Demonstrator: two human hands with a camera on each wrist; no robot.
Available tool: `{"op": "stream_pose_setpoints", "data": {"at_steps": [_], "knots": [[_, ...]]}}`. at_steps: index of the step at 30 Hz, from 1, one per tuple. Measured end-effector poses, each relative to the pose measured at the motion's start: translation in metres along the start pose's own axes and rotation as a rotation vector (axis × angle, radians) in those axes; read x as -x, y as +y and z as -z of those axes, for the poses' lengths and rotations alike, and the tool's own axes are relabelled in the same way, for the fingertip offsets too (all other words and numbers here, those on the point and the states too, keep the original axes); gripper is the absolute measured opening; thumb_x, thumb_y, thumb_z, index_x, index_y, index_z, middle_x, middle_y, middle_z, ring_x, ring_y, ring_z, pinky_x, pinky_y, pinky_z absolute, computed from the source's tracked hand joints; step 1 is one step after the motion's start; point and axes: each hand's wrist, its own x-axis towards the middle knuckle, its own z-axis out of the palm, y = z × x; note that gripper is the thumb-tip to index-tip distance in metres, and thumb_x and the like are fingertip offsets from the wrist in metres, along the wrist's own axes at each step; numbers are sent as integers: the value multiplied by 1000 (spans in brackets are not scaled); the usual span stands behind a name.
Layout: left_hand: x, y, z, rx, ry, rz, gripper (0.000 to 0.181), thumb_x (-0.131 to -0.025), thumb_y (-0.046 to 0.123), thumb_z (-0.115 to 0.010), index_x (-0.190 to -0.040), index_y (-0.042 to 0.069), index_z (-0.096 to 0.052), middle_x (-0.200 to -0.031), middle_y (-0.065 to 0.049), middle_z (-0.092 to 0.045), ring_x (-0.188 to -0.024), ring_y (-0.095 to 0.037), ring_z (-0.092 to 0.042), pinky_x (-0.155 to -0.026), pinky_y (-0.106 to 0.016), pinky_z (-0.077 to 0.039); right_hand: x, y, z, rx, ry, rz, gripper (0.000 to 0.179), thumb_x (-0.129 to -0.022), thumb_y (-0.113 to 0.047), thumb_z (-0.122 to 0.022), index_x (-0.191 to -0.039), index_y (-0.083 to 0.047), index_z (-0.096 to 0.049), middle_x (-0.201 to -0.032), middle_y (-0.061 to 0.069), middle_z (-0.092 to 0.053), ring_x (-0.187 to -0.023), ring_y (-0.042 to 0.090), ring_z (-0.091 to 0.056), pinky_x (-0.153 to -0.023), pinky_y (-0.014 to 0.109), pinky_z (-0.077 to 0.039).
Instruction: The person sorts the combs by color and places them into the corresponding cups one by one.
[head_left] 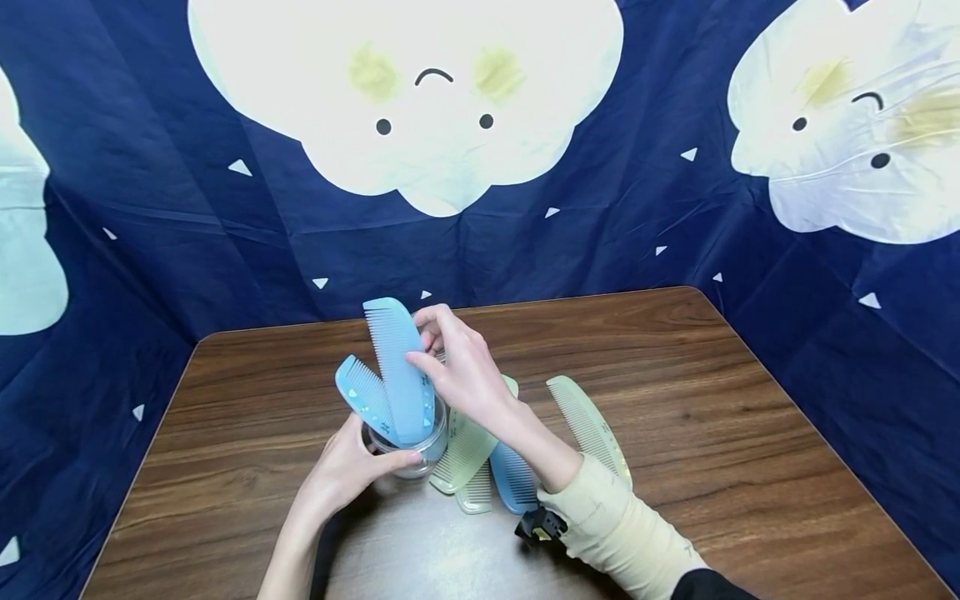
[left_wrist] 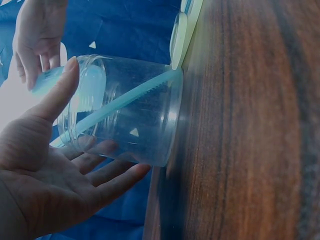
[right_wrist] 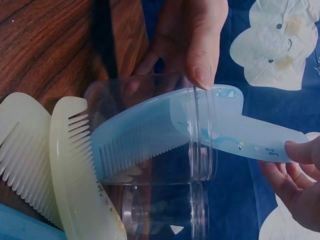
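My left hand point(head_left: 341, 467) holds a clear plastic jar point(left_wrist: 155, 115), thumb at the rim and fingers along its far side. One blue comb point(head_left: 362, 390) leans inside the jar, its upper end sticking out to the left. Above the mouth, my right hand point(head_left: 467, 362) pinches a second blue comb point(head_left: 400, 367) between thumb and fingers. That comb stands nearly upright, with its lower end at the jar's mouth. In the right wrist view it overlaps the leaning comb point(right_wrist: 140, 120) near the rim.
Beside the jar lie pale green combs point(head_left: 476, 437) and another blue comb point(head_left: 513, 479). A further green comb point(head_left: 592, 425) lies right of my right forearm. A second clear jar point(right_wrist: 200, 215) stands next to the first. Behind the wooden table point(head_left: 247, 467) hangs a blue cloth point(head_left: 225, 233).
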Motion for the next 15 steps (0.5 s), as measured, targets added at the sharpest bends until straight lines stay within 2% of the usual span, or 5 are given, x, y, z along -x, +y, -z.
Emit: {"op": "stream_pose_setpoints", "data": {"at_steps": [9,15], "knots": [[0,1,1,11,-11,3,92,-79,49,-87,-151,17,-40,-146,-10,-60,-139,-31,-53,-110,-52,-45,1,8,-3,10,-56,-15,34,-93,-6,-74,-121,-11,-56,-94,5,-62,-86,15,-61,-81,39,-59],[-1,0,0,16,-4,-3,97,-78,50,-88,-154,20,-36,-150,-10,-56,-142,-31,-50,-113,-53,-42,4,12,-4,71,-120,-23,30,-96,-12,-73,-122,-12,-57,-96,1,-64,-86,11,-61,-75,24,-52]]}}
